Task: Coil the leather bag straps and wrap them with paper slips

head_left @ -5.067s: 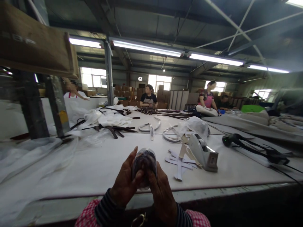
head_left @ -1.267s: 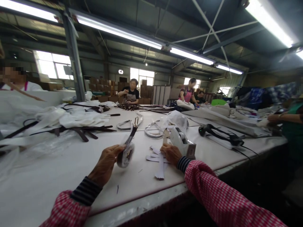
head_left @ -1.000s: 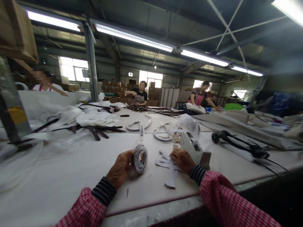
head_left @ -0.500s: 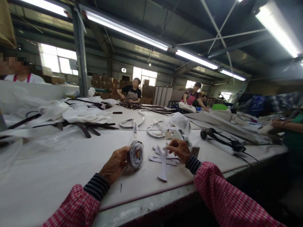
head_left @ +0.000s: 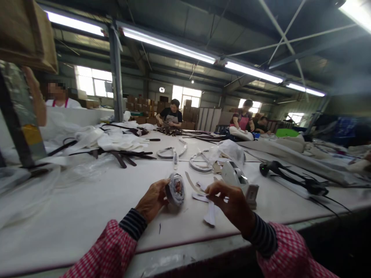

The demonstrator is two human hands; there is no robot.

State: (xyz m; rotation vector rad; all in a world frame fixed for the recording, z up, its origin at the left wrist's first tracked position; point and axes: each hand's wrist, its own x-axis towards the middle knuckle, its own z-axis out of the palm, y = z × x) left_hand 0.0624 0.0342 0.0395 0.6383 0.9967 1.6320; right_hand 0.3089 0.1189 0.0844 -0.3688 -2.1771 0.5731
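"What's getting lost from the head view?"

"The middle of that wrapped coil (head_left: pixel 174 196) is blurring under its plastic. The right hand (head_left: pixel 233 202) is covering one end of a curved pale strip (head_left: pixel 191 184), and both checked sleeves (head_left: pixel 108 247) are running off the bottom."

"And the fingers?"

"The left hand (head_left: pixel 153 200) is gripping the coil's left side, fingers closed on it; whether it's touching the desk (head_left: pixel 116 220), I can't tell. The right fingers are pinching the strip, nearly together."

"What are you counting?"

"One tape dispenser (head_left: pixel 230 175) is standing just beyond the right hand, one black device (head_left: pixel 298 177) is lying farther right, and two plastic-covered loops (head_left: pixel 199 168) are lying past the coil. The paper strips (head_left: pixel 210 215) are overlapping too much to count."

"Co-workers?"

"At least four people (head_left: pixel 171 117) are showing; the right-hand one is hard to make out."
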